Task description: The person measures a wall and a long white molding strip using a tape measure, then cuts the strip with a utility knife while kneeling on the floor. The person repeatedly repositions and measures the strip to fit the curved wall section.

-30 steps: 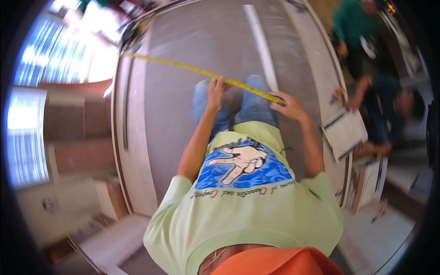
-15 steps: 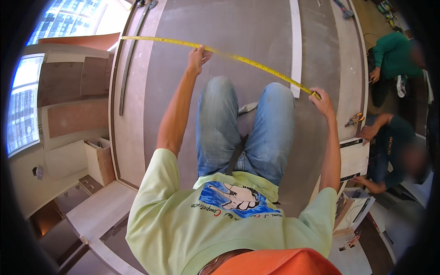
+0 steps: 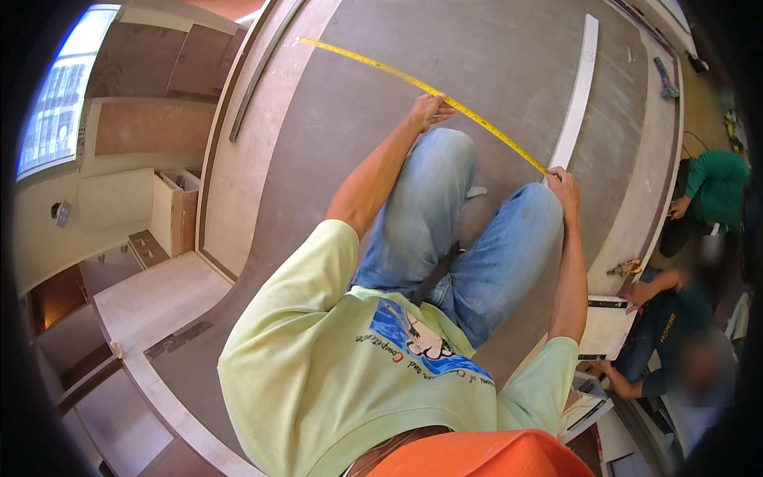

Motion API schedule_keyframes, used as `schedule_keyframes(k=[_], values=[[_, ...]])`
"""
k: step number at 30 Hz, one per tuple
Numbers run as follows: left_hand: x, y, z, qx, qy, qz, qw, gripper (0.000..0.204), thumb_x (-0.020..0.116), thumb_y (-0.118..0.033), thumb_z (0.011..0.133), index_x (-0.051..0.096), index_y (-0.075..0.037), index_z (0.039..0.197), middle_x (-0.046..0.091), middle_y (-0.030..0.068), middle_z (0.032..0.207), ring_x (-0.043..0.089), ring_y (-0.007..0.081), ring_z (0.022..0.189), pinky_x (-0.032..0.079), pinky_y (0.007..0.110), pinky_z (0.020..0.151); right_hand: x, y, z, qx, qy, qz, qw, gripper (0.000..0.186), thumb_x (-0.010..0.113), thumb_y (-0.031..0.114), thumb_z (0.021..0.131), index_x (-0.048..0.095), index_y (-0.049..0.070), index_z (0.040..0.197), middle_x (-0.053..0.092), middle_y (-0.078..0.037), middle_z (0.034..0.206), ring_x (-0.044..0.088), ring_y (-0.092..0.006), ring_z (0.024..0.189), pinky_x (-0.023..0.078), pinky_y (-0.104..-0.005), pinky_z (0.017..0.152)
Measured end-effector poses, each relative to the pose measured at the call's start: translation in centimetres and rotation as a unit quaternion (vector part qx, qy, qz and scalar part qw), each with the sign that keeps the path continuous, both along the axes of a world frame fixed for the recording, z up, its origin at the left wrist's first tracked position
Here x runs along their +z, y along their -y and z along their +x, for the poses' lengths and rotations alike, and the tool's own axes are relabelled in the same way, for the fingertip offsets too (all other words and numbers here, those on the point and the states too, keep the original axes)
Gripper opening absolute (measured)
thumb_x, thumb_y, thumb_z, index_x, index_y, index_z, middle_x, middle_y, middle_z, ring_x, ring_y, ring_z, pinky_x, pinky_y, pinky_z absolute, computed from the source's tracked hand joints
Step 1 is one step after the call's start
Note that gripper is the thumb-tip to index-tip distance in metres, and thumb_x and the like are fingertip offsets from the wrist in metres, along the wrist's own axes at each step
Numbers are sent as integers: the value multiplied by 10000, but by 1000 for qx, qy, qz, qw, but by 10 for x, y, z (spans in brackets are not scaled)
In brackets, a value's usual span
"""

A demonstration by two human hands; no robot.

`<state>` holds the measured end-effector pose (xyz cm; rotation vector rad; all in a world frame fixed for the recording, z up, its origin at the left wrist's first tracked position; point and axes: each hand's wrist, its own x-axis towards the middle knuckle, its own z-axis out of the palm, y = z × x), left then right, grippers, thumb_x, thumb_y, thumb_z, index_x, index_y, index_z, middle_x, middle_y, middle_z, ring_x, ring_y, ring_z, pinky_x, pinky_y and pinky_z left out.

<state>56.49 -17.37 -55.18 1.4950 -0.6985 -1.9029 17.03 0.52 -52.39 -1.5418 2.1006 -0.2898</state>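
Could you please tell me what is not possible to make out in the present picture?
- Tape measure, head view: its case is mostly hidden by the right hand; its markings are too small.
- Left hand, head view: too small to tell whether it pinches the tape.
- Grey bar, head view: far end cut off by the top edge.
- Orange fabric, head view: cut off by the bottom edge.

Yellow tape-measure blade [image 3: 375, 63]: end, formerly at the panel's [image 3: 342, 127] left edge, now lies right of the metal bar [image 3: 265, 70]. Left hand [image 3: 430, 112]: sits closer to left knee [image 3: 447, 151]. Right hand [image 3: 563, 191]: shifts left to the white strip's [image 3: 578, 95] near end, just beside right knee [image 3: 534, 205].
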Motion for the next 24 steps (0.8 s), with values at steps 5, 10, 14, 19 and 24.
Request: schedule_keyframes(k=[5,10,14,19,24], values=[[-50,15,27,52,13,47,997,270,524,-266,1036,584,-26,1145,697,170,1062,720,255,944,606,361,771,-3,33,30,6,-62,29,998,278,562,391,878,710,244,1062,682,-159,1072,635,-403,1032,506,-520,848],[-79,6,31,50,29,53,997,274,515,-266,1043,578,-19,1143,696,170,1055,718,260,955,611,364,761,-34,43,40,4,-84,67,994,286,553,394,879,703,257,1080,680,-139,1087,636,-394,1036,494,-547,857],[-84,3,23,50,19,46,998,318,500,-276,1047,566,8,1172,694,180,1067,714,272,973,612,375,771,-49,41,33,-1,-96,63,993,284,569,396,877,703,257,1085,683,-128,1080,640,-384,1032,506,-533,839],[-85,-4,0,5,30,40,999,385,483,-244,1040,569,61,1259,696,199,1128,690,304,1039,573,398,902,-56,38,24,-17,-116,44,992,257,580,389,875,724,256,1041,689,-126,1043,647,-361,1027,515,-521,832],[-119,-4,20,-31,303,-121,945,294,557,-236,980,631,2,1135,712,161,1037,695,296,929,565,404,833,-67,42,40,3,-149,27,988,236,592,355,882,731,233,1029,684,-122,1014,635,-360,1012,481,-559,833]])
